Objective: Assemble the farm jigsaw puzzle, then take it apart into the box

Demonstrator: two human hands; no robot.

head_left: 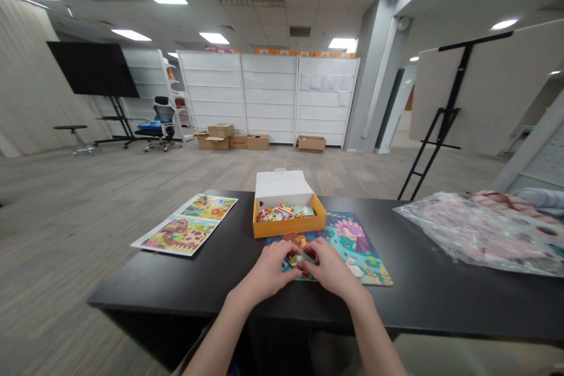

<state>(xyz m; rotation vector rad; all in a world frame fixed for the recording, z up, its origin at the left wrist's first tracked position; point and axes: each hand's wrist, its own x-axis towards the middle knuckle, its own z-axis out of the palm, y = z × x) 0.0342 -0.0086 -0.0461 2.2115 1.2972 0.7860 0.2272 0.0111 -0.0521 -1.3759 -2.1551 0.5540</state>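
Observation:
A colourful picture board point(348, 241) lies on the black table, partly under an orange box point(289, 225) with its white lid raised and many small puzzle pieces point(286, 212) inside. Over the board's left part, my left hand point(274, 264) and my right hand point(326, 264) face each other with fingers curved inward. Their fingertips close around a small pale and green piece point(299, 259), held between both hands just above or on the board. The fingers hide part of this piece and of the picture below.
On the left of the black table point(198, 282) lies a sheet with farm pictures point(189, 224). Clear plastic packaging point(480, 232) with pink contents covers the right side. Beyond stand a black easel frame point(445, 117) and cardboard boxes point(220, 138).

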